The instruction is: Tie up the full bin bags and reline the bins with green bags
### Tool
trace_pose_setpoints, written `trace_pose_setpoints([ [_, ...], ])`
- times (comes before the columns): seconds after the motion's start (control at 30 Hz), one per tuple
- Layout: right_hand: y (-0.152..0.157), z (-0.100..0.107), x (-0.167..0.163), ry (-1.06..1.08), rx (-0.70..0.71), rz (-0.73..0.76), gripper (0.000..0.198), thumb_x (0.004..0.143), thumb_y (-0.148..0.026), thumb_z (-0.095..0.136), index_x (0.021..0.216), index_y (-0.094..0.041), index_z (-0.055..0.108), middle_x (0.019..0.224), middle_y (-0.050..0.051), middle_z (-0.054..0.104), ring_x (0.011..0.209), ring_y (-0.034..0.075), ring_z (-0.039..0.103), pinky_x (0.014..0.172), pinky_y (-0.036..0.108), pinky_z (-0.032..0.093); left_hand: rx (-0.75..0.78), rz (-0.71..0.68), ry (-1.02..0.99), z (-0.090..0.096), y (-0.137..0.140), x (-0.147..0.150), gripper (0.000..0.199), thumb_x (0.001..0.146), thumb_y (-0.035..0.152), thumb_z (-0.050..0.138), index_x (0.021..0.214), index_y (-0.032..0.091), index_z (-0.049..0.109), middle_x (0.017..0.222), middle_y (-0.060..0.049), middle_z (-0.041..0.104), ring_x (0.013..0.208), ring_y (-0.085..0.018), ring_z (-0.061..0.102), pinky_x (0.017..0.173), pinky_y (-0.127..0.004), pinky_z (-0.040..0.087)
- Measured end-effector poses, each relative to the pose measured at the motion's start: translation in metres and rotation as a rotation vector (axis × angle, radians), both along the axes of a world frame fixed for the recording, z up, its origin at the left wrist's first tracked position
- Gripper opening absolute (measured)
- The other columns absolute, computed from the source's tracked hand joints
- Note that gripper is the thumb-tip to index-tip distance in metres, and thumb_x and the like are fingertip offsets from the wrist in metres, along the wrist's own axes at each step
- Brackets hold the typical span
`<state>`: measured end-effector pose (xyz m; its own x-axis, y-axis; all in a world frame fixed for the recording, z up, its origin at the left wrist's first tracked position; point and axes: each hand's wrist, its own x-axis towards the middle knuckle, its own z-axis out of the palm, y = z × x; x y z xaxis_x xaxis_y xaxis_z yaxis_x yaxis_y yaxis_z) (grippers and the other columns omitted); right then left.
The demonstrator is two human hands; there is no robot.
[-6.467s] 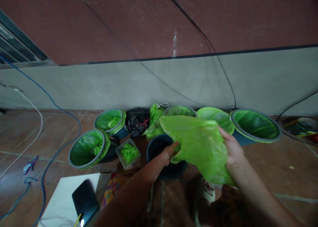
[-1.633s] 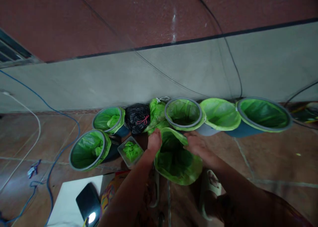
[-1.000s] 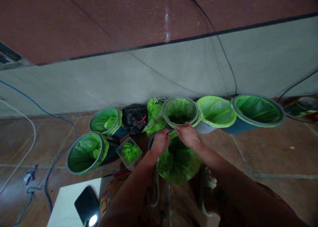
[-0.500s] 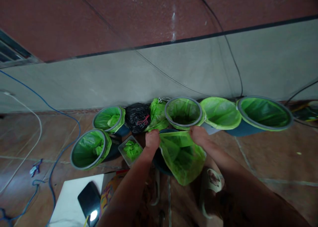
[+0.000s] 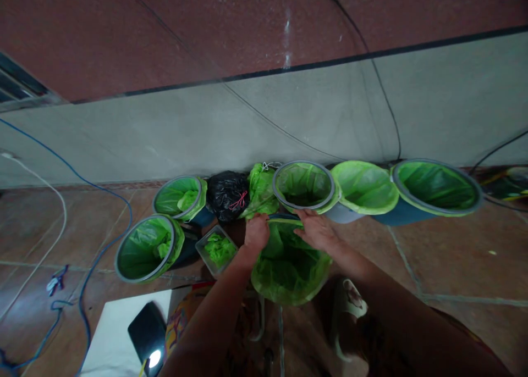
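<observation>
A green bin liner (image 5: 291,278) hangs spread over a bin in front of me, its mouth open and its near edge folded over the rim. My left hand (image 5: 257,231) is closed on the liner's edge at the far left of the mouth. At the far right edge, my right hand (image 5: 317,231) rests on the liner with thumb and fingers apart. Most of the bin under the liner is hidden. Just beyond my hands stands a grey-rimmed lined bin (image 5: 304,184).
Lined bins (image 5: 365,187) stand along the wall. Left are a black tied bag (image 5: 227,195), a green bag (image 5: 262,189), a clear tray (image 5: 218,250) and two more lined bins (image 5: 144,248). A phone (image 5: 147,333) lies on a white board. A blue cable (image 5: 93,267) crosses the tiles.
The liner's mouth has widened and its near edge has moved left over the bin. My right hand has shifted left and its fingers have spread. My left hand has moved slightly.
</observation>
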<state>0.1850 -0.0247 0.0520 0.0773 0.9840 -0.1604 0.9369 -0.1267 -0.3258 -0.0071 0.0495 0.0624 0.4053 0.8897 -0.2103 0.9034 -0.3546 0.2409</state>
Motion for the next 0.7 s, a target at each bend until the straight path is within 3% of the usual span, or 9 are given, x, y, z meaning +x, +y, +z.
trace_pose_setpoints([
  [0.1,0.005,0.005,-0.01,-0.024,0.04,0.086,0.05,0.091,-0.024,0.064,0.14,-0.018,0.059,0.138,0.013,0.065,0.129,0.028,0.056,0.11,0.039,0.043,0.036,-0.065,-0.018,0.002,-0.01,0.008,0.033,0.098,0.013,0.045,0.114,0.022,0.073,0.11,-0.008,0.074,0.105,-0.02,0.069,0.097,-0.027,0.049],
  [0.2,0.008,0.008,-0.012,-0.056,-0.023,0.092,0.026,0.097,-0.024,0.053,0.113,-0.019,0.073,0.117,0.011,0.074,0.114,0.025,0.064,0.1,0.035,0.046,0.04,-0.078,-0.036,0.002,-0.013,0.009,0.031,0.101,0.016,0.046,0.118,0.023,0.071,0.116,-0.006,0.073,0.103,-0.018,0.07,0.094,-0.024,0.049],
  [0.27,0.008,0.011,-0.009,-0.065,-0.093,0.048,0.031,0.101,-0.025,0.044,0.1,-0.019,0.075,0.104,0.011,0.077,0.101,0.024,0.069,0.089,0.033,0.048,0.012,-0.098,-0.032,0.002,-0.013,0.006,0.029,0.102,0.022,0.047,0.118,0.023,0.071,0.116,-0.007,0.073,0.103,-0.019,0.07,0.091,-0.024,0.05],
  [0.37,0.01,0.014,-0.001,-0.061,-0.15,-0.059,0.035,0.102,-0.027,0.04,0.102,-0.019,0.074,0.099,0.011,0.077,0.094,0.024,0.071,0.079,0.032,0.046,-0.028,-0.157,0.009,0.002,-0.011,-0.001,0.028,0.103,0.029,0.049,0.114,0.02,0.073,0.114,-0.009,0.075,0.102,-0.021,0.071,0.089,-0.026,0.05],
  [0.53,0.013,0.014,0.019,-0.089,-0.25,-0.186,0.038,0.101,-0.024,0.04,0.109,-0.014,0.076,0.11,0.018,0.076,0.105,0.028,0.071,0.08,0.031,0.049,-0.065,-0.122,0.022,0.004,0.0,-0.012,0.028,0.102,0.035,0.054,0.111,0.02,0.077,0.113,-0.009,0.077,0.105,-0.022,0.071,0.092,-0.029,0.05],
  [0.63,0.011,0.008,0.024,-0.098,-0.394,-0.246,0.031,0.094,-0.018,0.05,0.103,-0.011,0.078,0.109,0.02,0.076,0.104,0.031,0.072,0.079,0.033,0.053,-0.097,-0.084,-0.039,0.002,0.008,-0.019,0.026,0.099,0.034,0.059,0.11,0.022,0.079,0.112,-0.007,0.079,0.105,-0.022,0.071,0.093,-0.029,0.05],
  [0.7,0.01,0.003,0.024,-0.079,-0.41,-0.251,0.026,0.09,-0.015,0.055,0.098,-0.011,0.08,0.104,0.02,0.077,0.1,0.031,0.074,0.078,0.035,0.055,-0.111,-0.079,-0.065,0.001,0.013,-0.022,0.024,0.098,0.031,0.06,0.109,0.022,0.08,0.112,-0.007,0.079,0.104,-0.021,0.071,0.092,-0.028,0.051],
])
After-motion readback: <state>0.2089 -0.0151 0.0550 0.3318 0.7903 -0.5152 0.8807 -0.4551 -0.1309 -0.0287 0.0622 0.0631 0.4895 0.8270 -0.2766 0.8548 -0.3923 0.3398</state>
